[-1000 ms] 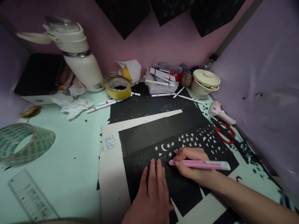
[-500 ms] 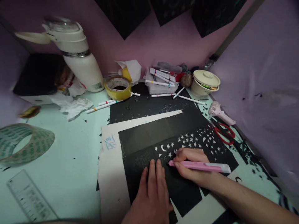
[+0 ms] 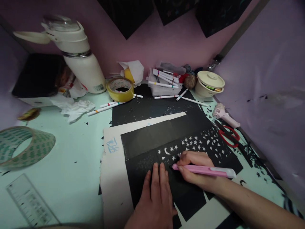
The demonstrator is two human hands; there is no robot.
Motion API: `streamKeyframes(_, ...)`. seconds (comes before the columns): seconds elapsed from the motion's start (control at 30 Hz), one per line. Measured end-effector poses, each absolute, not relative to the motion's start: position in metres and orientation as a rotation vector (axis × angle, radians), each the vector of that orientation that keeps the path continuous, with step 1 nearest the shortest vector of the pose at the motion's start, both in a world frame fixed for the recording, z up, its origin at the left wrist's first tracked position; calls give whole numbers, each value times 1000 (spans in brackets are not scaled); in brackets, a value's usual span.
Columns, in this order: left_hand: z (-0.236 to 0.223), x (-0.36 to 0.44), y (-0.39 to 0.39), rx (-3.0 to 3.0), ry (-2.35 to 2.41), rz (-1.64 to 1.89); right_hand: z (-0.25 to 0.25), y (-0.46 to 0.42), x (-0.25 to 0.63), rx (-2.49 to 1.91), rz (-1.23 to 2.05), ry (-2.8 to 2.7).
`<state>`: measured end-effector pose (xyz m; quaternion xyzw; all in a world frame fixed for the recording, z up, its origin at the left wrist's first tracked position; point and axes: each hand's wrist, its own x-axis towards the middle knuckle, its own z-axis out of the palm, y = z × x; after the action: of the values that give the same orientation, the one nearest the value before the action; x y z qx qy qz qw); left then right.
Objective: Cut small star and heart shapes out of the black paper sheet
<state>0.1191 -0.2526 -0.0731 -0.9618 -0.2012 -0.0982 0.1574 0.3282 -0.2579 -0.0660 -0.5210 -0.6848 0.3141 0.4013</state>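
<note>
My left hand [image 3: 154, 197] lies flat on a sheet of black paper [image 3: 140, 181], its fingers stretched out. In my right hand [image 3: 196, 168] is a slim pink craft knife [image 3: 205, 170], pinched near its front end, with its pale end pointing right. The tip is down at the paper, just right of my left fingertips; its blade is too small to make out. Cut-out stars, a crescent moon [image 3: 167, 151] and small triangles show white in the sheet above and right of my right hand. Under the sheet lies a pale board [image 3: 114, 178] with blue writing.
At the right are red-handled scissors [image 3: 228, 136], a pink glue gun [image 3: 225, 116] and black scraps. A lidded bowl [image 3: 209, 84], markers [image 3: 166, 97], yellow tape roll [image 3: 120, 90] and white bottle [image 3: 83, 70] stand along the back. A green-printed tape roll [image 3: 43, 149] and clear ruler [image 3: 30, 200] lie left.
The pink knife and my right hand have shifted very slightly; a few faint short marks show in the black paper near the knife tip. My left hand stays in place.
</note>
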Motion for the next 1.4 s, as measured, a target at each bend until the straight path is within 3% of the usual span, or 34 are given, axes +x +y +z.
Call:
streamKeyframes(0.37,-72,123,-251,-2739,-597,-365,-67,-259,331,-1440,768,-1560)
streamKeyframes(0.7,-76,125,-256,-2717,-679,-419,-59,-256,328,-1588,1054,-1317)
streamKeyframes(1.4,-76,126,-257,-2741,-701,-452,-66,-255,329,-1598,913,-1553)
